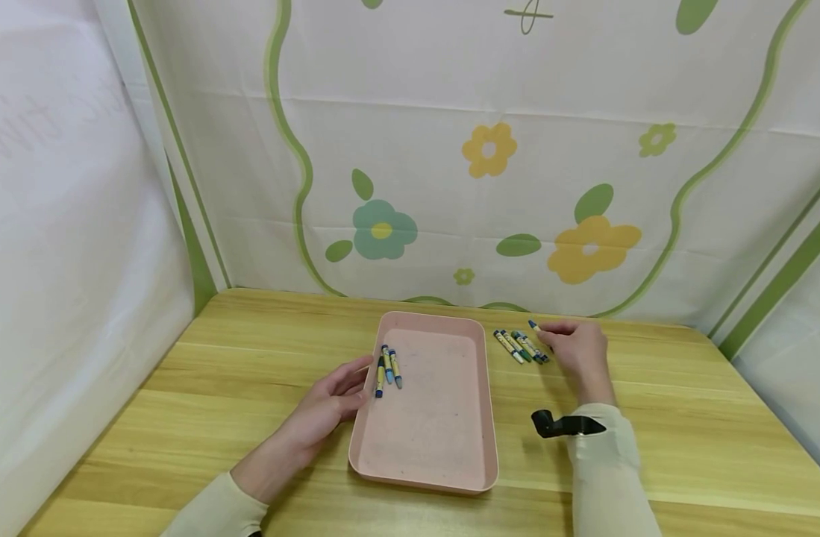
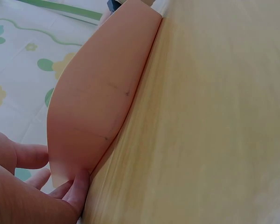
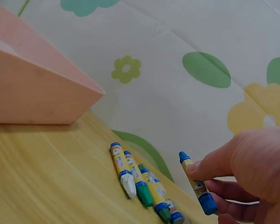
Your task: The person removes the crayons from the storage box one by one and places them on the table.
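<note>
Pinching a blue crayon (image 3: 199,187) in the right hand (image 1: 577,349), thumb and fingers clamped near mid-barrel, seemingly clear of the counter (image 1: 692,425), at 2 o'clock of the pink tray (image 1: 436,440). Resting the left hand (image 1: 325,403) against the tray's outer wall at 9 o'clock, fingers a little apart, touching rather than wrapped. Judged chief hazard: twist or slip of the blue crayon, from so small a pinch on a slim, round barrel. Next: disturbance of the loose crayons (image 3: 154,189), close-packed just beside it at 7 o'clock; likely to roll if brushed by a low knuckle. Possible snag on the tray's 3 o'clock rim if carried across too low. Possible skid of the tray toward 3 o'clock if pushed too hard from the left, jostling the three crayons (image 1: 386,364) bunched inside at 10 o'clock.
</note>
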A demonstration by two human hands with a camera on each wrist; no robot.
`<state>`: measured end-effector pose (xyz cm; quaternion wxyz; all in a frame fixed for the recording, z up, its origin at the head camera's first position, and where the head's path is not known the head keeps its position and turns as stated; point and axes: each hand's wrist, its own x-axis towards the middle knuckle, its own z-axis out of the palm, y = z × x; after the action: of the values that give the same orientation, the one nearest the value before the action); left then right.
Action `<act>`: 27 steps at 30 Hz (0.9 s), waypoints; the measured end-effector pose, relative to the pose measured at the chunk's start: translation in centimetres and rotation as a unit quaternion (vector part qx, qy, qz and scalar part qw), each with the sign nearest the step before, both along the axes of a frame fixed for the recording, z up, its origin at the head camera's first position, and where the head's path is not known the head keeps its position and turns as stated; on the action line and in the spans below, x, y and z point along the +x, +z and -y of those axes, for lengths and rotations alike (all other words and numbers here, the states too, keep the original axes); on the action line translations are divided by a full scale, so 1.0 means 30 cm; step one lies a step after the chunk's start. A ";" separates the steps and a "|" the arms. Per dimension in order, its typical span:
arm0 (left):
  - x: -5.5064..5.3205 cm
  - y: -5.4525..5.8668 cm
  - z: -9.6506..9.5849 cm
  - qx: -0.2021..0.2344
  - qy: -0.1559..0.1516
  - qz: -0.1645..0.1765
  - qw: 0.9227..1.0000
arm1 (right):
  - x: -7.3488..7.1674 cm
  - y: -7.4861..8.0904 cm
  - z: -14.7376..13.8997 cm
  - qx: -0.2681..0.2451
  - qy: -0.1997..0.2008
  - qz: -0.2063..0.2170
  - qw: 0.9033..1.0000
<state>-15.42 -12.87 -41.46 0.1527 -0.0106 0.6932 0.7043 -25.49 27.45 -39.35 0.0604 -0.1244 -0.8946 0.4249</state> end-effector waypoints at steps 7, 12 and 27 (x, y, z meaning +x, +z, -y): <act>0.002 0.003 -0.001 -0.001 0.000 0.001 1.000 | -0.006 -0.038 -0.011 0.021 0.006 0.008 1.000; 0.002 0.005 0.000 0.000 0.000 0.001 1.000 | -0.016 -0.057 -0.016 0.044 0.005 0.019 0.999; -0.001 0.003 -0.001 0.001 0.001 0.000 1.000 | -0.021 -0.067 -0.012 0.057 0.003 0.038 0.998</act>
<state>-15.45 -12.84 -41.38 0.1526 -0.0112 0.6925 0.7050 -26.10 27.82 -41.37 0.0324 -0.1341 -0.9195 0.3680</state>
